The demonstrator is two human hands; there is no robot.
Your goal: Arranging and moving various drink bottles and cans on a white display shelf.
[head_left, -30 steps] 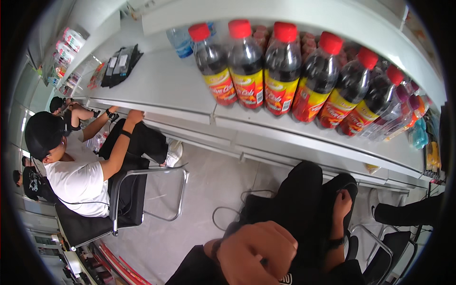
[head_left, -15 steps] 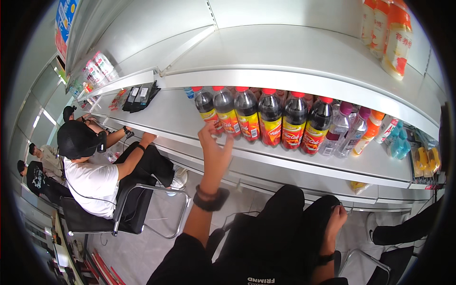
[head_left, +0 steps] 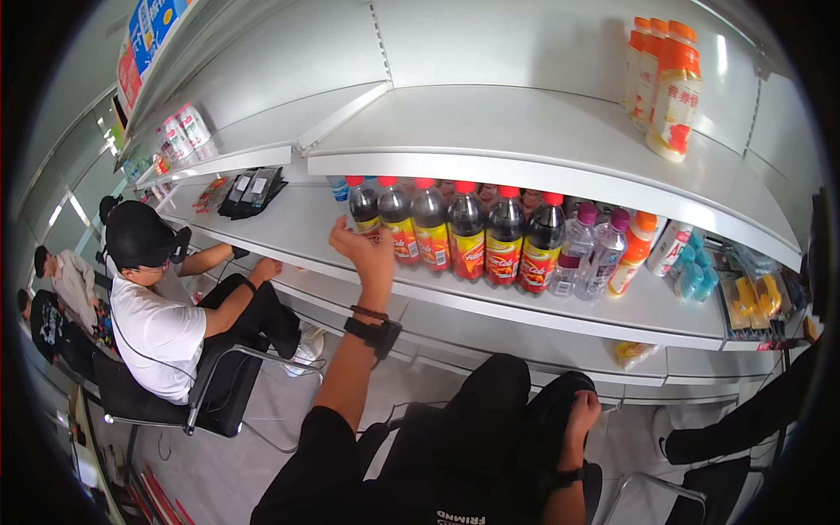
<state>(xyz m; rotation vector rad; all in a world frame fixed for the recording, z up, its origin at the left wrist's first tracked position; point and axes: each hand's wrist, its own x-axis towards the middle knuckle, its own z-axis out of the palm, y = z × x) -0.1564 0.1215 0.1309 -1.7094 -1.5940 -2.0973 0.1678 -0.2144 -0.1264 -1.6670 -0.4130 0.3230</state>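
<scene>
In the centre of the frame, six clear plastic bottles of dark liquid with red caps and yellow-and-red labels stand upright in a row on a white shelf. The person's left hand is raised before the leftmost bottle, fingers bent and parted; whether they touch it cannot be told. Lower right, the right hand lies at the black-clad knee, fingers curled, how tightly unclear.
</scene>
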